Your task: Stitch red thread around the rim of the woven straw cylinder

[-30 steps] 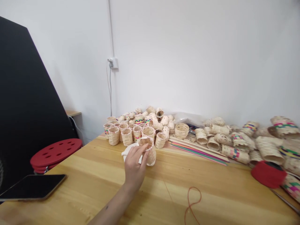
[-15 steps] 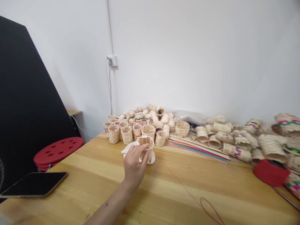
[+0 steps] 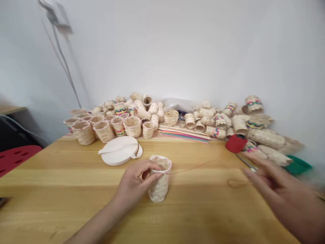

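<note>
The right hand (image 3: 281,193), blurred, is raised over the bench (image 3: 198,210); whether it grips anything, I cannot tell. The left hand (image 3: 138,181) pinches the rim of a basket (image 3: 159,189), thread (image 3: 195,166) trailing rightward from it. Beyond lies a white roll (image 3: 119,152).

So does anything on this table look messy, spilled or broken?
Only the right side looks untidy: many woven baskets lie tumbled on their sides, while the front-left baskets stand upright. I see no spill; fine damage is too small to judge.
</note>
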`<state>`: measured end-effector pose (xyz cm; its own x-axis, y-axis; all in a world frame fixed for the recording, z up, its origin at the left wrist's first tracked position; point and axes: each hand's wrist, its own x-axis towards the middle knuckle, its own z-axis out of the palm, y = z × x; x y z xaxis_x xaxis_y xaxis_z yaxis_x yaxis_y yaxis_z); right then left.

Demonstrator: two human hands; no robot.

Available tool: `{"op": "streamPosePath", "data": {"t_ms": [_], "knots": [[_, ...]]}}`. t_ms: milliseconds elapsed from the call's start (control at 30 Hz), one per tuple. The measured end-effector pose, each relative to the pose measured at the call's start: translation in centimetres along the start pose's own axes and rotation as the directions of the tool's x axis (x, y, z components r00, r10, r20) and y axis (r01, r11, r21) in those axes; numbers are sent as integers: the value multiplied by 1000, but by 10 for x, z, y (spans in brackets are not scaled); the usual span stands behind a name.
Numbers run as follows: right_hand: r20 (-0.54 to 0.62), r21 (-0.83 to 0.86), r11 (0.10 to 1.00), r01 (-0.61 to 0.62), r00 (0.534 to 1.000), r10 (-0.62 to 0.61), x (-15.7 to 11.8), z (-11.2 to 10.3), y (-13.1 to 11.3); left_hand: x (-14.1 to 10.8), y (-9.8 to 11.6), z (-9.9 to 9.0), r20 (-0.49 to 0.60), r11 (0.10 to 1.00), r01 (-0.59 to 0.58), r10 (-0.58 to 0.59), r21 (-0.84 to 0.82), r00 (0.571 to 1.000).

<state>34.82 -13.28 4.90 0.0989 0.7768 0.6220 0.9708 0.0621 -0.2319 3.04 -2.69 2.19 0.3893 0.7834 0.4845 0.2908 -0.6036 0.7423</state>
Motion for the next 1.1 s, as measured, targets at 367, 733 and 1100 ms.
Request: {"op": "streamPosePath", "data": {"t_ms": [367, 733, 1100], "knots": [[239, 597, 742, 303, 816, -526, 40, 76, -99, -1, 5, -3, 120, 991, -137, 136, -1, 983], [249, 706, 682, 192, 834, -493, 32, 81, -93, 2, 2, -2, 156, 973, -205, 220, -108, 963], [-66, 597, 645, 476, 831, -552, 35, 79, -85, 0, 2, -7, 135, 714, -556, 558, 424, 819]]}}
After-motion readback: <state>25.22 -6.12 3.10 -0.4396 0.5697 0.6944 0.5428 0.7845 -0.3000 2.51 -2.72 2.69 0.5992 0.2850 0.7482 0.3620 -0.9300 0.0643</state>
